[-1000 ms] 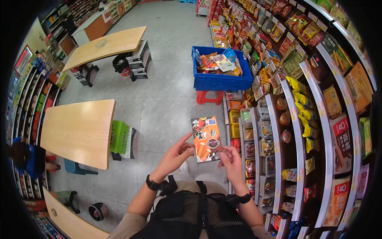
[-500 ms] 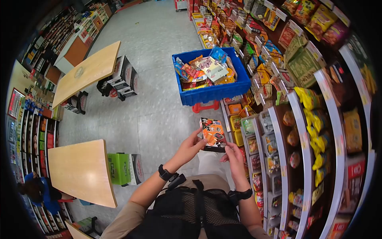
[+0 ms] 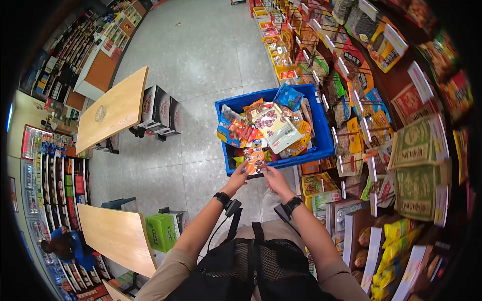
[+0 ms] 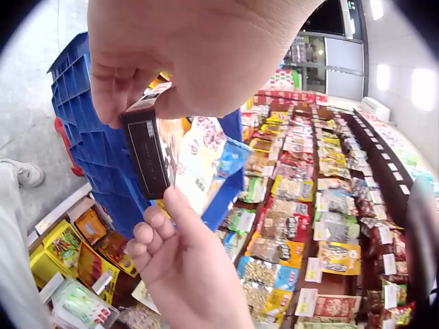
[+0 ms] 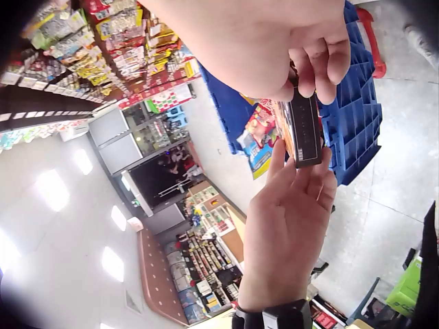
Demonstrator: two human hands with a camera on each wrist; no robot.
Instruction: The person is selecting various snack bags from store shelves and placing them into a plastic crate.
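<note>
An orange and black snack box (image 3: 256, 158) is between my two hands, over the near rim of a blue crate (image 3: 325, 133). My left hand (image 3: 236, 181) pinches its left end; in the right wrist view the thumb lies on the printed face with fingers behind. At the other end my right hand (image 3: 279, 181) holds the box, its fingers curled beside the narrow dark side (image 4: 147, 154). Packed snack bags fill the crate, among them a large pale pouch (image 3: 276, 131) and a blue bag (image 3: 288, 96).
Shelves of hanging snack packets (image 3: 361, 125) line the right side, close to the crate. On the left stand two light wooden tables (image 3: 115, 233) and a green box (image 3: 160, 232). A person in blue (image 3: 73, 250) is at the far left beside more shelves.
My hands have carried the box forward from in front of my body to the crate's near rim. The box face tilted during this. The crate now appears closer and the view has shifted.
</note>
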